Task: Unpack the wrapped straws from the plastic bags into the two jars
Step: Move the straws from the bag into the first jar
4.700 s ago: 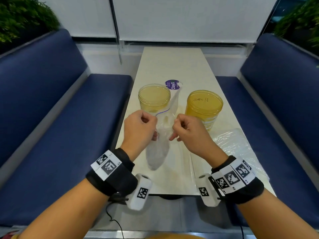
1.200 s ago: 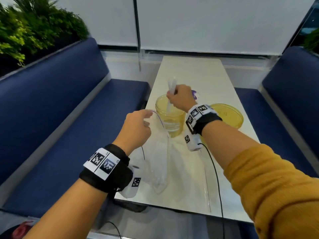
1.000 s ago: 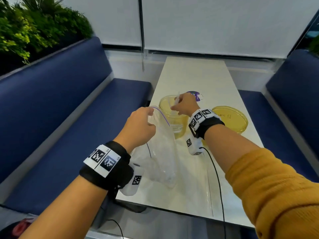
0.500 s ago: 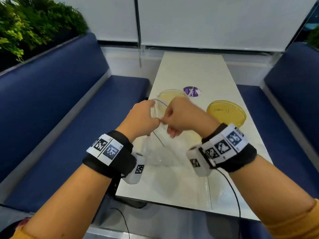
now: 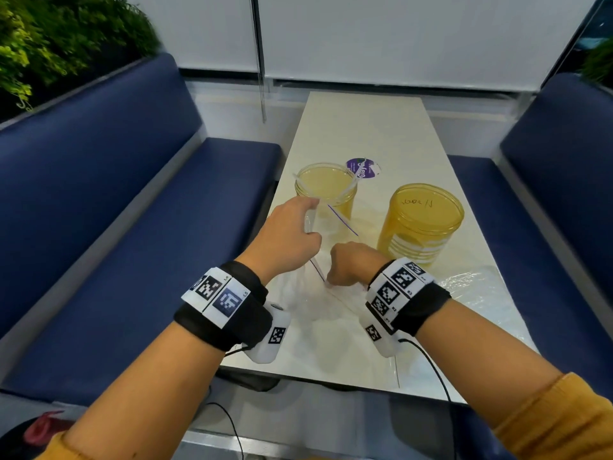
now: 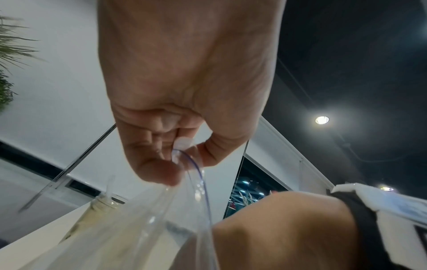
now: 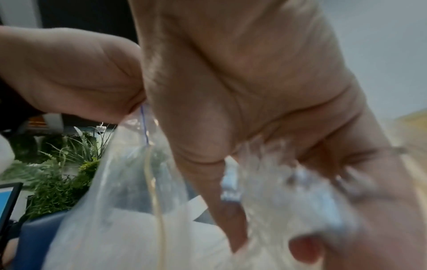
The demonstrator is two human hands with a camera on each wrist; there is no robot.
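An open glass jar [image 5: 326, 190] stands on the table with wrapped straws [image 5: 351, 185] leaning in it. To its right is a yellow jar [image 5: 419, 224] with writing on its top. My left hand [image 5: 288, 234] pinches the rim of a clear zip bag [image 5: 298, 300] and holds it up, seen close in the left wrist view [image 6: 182, 155]. My right hand [image 5: 351, 263] is plunged into the bag's mouth, its fingers hidden there. The right wrist view is blurred. In it the fingers [image 7: 221, 210] reach down straight inside the bag [image 7: 115, 219] toward white wrapped straws [image 7: 196, 204].
A second clear plastic bag [image 5: 474, 293] lies flat on the table's right side. A round purple label [image 5: 363, 167] lies behind the jars. Blue benches [image 5: 132, 244] flank the narrow table [image 5: 365, 121]. A cable [image 5: 431, 366] hangs from my right wrist.
A second ago my right hand was at the left jar with a straw. It came back to the bag's mouth and has now dipped inside. My left hand keeps its hold on the rim.
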